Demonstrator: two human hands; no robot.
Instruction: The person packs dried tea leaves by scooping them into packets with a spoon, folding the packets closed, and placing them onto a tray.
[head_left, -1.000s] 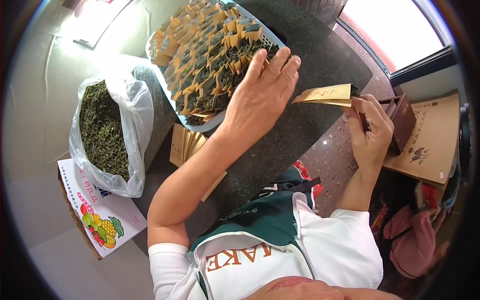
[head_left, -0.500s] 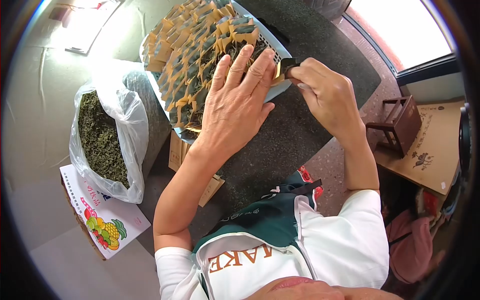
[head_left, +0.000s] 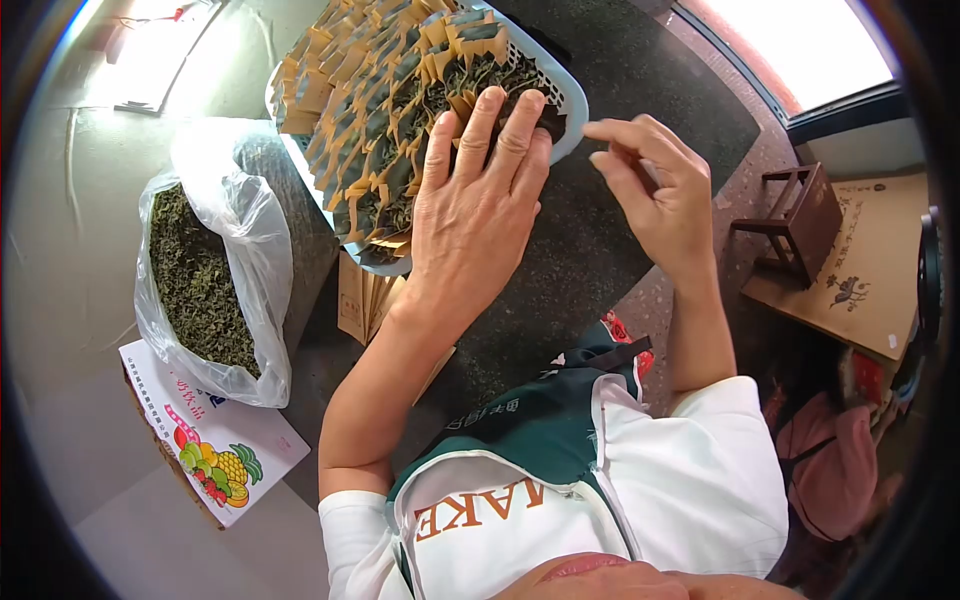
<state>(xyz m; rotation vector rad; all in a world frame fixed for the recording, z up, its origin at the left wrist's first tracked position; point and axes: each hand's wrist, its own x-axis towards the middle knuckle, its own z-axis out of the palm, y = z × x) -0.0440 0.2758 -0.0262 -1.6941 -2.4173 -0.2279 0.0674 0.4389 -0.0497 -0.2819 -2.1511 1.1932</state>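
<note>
My left hand lies palm down over the near right part of a light blue plastic basket, its fingers extended on the contents. Rows of small brown paper packets stand packed upright in it, with dark dried leaves among and beside them. Part of the packets is hidden under this hand. Just right of the basket rim, my right hand is in the air with its thumb and forefinger apart, and nothing shows between them.
A clear plastic bag full of dried green leaves stands left of the basket. Below it is a fruit-printed carton. Flat brown paper packets lie near my left forearm. A brown wooden stool and cardboard are at right.
My right hand has let go of a small paper packet with a dark edge and drawn back slightly right. My left hand stays on the basket's contents.
</note>
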